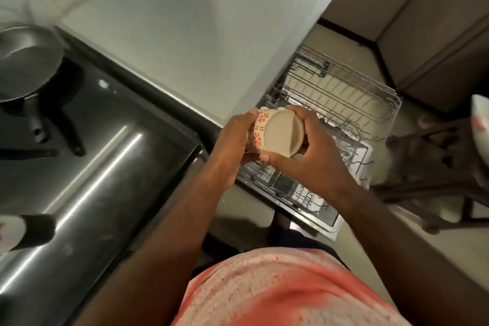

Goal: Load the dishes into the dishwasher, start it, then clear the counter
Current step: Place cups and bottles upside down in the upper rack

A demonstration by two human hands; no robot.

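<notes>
A cream cup with red flower prints point(275, 135) is held upside down, its pale base facing me, above the open dishwasher. My left hand point(232, 146) grips its left side and my right hand point(309, 151) curls round its right side and bottom. Below them the dishwasher's wire racks point(344, 98) are pulled out; the upper rack looks bare and the lower rack point(299, 190) is partly hidden by my hands. The dishwasher door edge point(315, 220) lies low near my legs.
A white counter point(190, 34) runs beside the dishwasher. On the black cooktop point(105, 146) to the left sits a dark frying pan point(26, 61). A blurred dish point(16, 230) shows at the left edge. A chair point(436, 167) and another patterned dish point(480, 130) are at right.
</notes>
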